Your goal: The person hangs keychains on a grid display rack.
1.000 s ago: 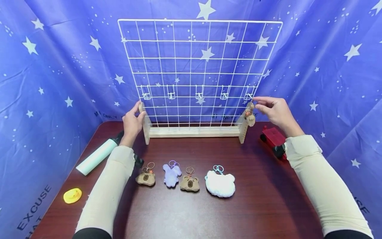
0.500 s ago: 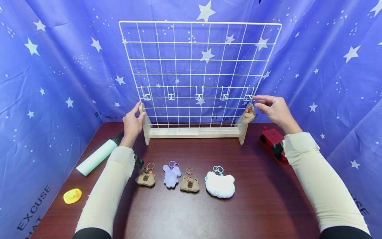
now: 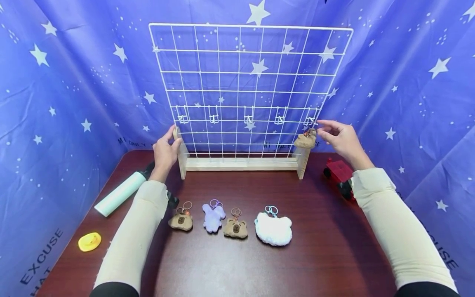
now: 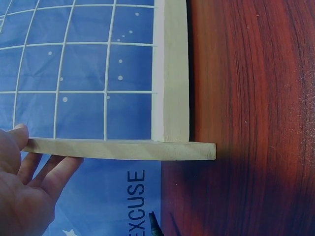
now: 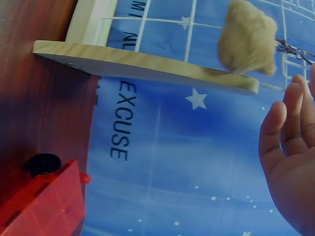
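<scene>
In the head view, my left hand grips the left wooden side piece of a stand that holds a white wire grid upright. Its thumb and fingers straddle the wood edge in the left wrist view. At the grid's right side, my right hand pinches the ring end of a brown plush keychain, just by the rightmost white hook. The plush hangs in front of the right wooden side piece. Whether the ring is over the hook, I cannot tell; the right wrist view cuts off the fingertips.
On the table lie two brown plush keychains, a purple one and a white one. A red toy vehicle stands at right. A pale green cylinder and a yellow hat-shaped object lie at left.
The brown plush has swung left and turned, now in front of the right side piece. My right hand shifts only slightly beside the hook. The left hand keeps its hold.
</scene>
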`<state>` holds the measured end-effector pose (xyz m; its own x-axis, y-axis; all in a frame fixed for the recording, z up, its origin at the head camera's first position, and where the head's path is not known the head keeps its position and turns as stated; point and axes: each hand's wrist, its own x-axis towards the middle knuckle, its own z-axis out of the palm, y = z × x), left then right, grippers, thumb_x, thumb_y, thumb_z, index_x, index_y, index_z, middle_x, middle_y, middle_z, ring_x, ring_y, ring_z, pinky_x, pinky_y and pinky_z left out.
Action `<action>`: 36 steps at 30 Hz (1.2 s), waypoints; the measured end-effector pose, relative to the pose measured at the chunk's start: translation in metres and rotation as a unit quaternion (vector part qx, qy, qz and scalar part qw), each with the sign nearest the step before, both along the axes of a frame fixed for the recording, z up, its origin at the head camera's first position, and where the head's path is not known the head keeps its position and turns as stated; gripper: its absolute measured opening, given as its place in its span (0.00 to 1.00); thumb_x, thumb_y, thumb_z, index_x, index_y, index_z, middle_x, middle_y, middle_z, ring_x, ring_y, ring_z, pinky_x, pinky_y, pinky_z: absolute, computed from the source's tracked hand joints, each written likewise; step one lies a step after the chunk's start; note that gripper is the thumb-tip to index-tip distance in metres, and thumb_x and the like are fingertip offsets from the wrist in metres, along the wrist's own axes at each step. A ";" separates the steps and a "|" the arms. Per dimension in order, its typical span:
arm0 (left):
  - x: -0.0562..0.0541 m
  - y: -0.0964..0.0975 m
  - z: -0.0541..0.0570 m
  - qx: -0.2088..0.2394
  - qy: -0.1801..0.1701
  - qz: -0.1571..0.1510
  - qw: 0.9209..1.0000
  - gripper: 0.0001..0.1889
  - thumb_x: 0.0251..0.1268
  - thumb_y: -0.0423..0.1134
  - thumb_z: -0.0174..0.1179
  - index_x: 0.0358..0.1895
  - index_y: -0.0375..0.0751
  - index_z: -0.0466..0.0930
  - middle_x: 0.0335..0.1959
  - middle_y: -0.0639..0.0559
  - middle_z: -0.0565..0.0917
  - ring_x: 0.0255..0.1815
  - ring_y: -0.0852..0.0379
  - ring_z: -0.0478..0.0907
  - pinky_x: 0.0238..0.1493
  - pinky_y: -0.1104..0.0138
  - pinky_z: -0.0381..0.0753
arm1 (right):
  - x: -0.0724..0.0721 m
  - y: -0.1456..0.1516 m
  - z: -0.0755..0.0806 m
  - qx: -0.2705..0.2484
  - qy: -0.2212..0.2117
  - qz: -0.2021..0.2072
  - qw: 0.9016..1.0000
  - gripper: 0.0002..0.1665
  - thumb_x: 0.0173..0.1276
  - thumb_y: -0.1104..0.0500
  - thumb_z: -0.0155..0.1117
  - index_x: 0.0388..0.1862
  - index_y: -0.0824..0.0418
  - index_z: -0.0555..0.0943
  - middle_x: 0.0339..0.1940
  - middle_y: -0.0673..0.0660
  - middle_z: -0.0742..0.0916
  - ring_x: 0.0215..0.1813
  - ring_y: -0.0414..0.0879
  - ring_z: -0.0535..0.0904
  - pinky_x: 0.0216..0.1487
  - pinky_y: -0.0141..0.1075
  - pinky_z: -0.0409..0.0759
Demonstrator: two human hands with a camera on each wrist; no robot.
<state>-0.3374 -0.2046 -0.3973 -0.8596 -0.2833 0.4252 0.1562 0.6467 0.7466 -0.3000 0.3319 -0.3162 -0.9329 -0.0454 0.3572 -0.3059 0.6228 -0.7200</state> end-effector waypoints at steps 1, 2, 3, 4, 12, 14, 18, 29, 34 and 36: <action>0.000 0.000 0.000 0.000 -0.001 0.001 1.000 0.29 0.67 0.43 0.65 0.72 0.61 0.74 0.56 0.46 0.87 0.65 0.36 0.78 0.72 0.45 0.65 | 0.001 0.001 -0.002 0.003 -0.005 -0.002 1.000 0.25 0.72 0.55 0.67 0.65 0.60 0.81 0.32 0.28 0.85 0.33 0.26 0.81 0.34 0.24 0.81; 0.000 0.000 0.000 -0.001 -0.001 0.000 1.000 0.29 0.67 0.43 0.65 0.72 0.60 0.74 0.56 0.46 0.88 0.65 0.36 0.78 0.73 0.46 0.65 | 0.003 0.002 -0.004 0.006 -0.010 -0.003 1.000 0.25 0.72 0.54 0.67 0.65 0.60 0.81 0.33 0.28 0.85 0.34 0.27 0.82 0.34 0.24 0.81; 0.000 -0.001 0.001 -0.002 -0.001 0.000 1.000 0.29 0.67 0.43 0.65 0.72 0.60 0.74 0.56 0.46 0.88 0.65 0.37 0.78 0.72 0.46 0.65 | 0.004 0.003 -0.007 0.013 -0.016 -0.005 1.000 0.25 0.72 0.53 0.67 0.66 0.60 0.81 0.33 0.29 0.85 0.34 0.27 0.82 0.34 0.25 0.81; 0.000 -0.001 0.001 -0.003 -0.001 -0.001 1.000 0.29 0.68 0.43 0.65 0.72 0.60 0.74 0.56 0.46 0.88 0.66 0.37 0.78 0.73 0.46 0.66 | 0.005 0.004 -0.010 0.018 -0.023 -0.006 1.000 0.26 0.72 0.52 0.67 0.66 0.59 0.80 0.34 0.31 0.85 0.33 0.28 0.82 0.33 0.25 0.81; -0.002 -0.001 0.003 -0.006 0.000 -0.008 1.000 0.29 0.68 0.43 0.64 0.72 0.58 0.74 0.57 0.46 0.87 0.67 0.39 0.78 0.74 0.46 0.64 | 0.010 0.010 -0.034 0.029 -0.031 0.011 0.999 0.24 0.73 0.56 0.67 0.64 0.64 0.81 0.33 0.31 0.84 0.28 0.31 0.79 0.29 0.30 0.82; -0.002 0.000 0.003 -0.004 0.001 -0.009 1.000 0.29 0.68 0.43 0.64 0.72 0.58 0.74 0.57 0.46 0.87 0.67 0.40 0.78 0.74 0.47 0.64 | 0.012 0.010 -0.038 0.027 -0.031 0.020 0.999 0.23 0.73 0.58 0.66 0.63 0.67 0.80 0.32 0.30 0.83 0.29 0.29 0.79 0.30 0.29 0.82; -0.003 -0.001 0.002 -0.004 0.009 -0.012 1.000 0.28 0.68 0.41 0.65 0.72 0.57 0.74 0.55 0.46 0.88 0.65 0.41 0.80 0.74 0.47 0.64 | 0.017 0.008 -0.046 0.023 -0.035 0.037 0.998 0.21 0.73 0.60 0.66 0.61 0.68 0.81 0.34 0.32 0.85 0.32 0.27 0.80 0.32 0.27 0.82; -0.003 -0.001 0.000 -0.009 0.006 -0.008 1.000 0.28 0.68 0.42 0.65 0.72 0.57 0.74 0.55 0.46 0.88 0.65 0.39 0.80 0.72 0.45 0.64 | 0.029 -0.011 -0.091 0.066 -0.068 0.101 0.990 0.17 0.69 0.66 0.67 0.55 0.71 0.84 0.39 0.67 0.90 0.29 0.31 0.80 0.30 0.29 0.81; -0.003 -0.001 0.000 -0.009 0.000 -0.007 1.000 0.29 0.68 0.42 0.65 0.72 0.58 0.74 0.56 0.46 0.88 0.66 0.39 0.79 0.73 0.45 0.63 | 0.034 -0.024 -0.106 0.104 -0.079 0.134 0.982 0.18 0.68 0.64 0.69 0.56 0.67 0.85 0.38 0.61 0.91 0.33 0.33 0.80 0.31 0.29 0.78; -0.003 -0.001 0.001 -0.008 -0.001 -0.007 1.000 0.29 0.68 0.42 0.64 0.72 0.58 0.74 0.56 0.46 0.88 0.66 0.40 0.79 0.73 0.45 0.63 | 0.036 -0.030 -0.111 0.118 -0.083 0.144 0.979 0.18 0.68 0.63 0.69 0.56 0.65 0.85 0.37 0.57 0.91 0.34 0.34 0.80 0.33 0.29 0.78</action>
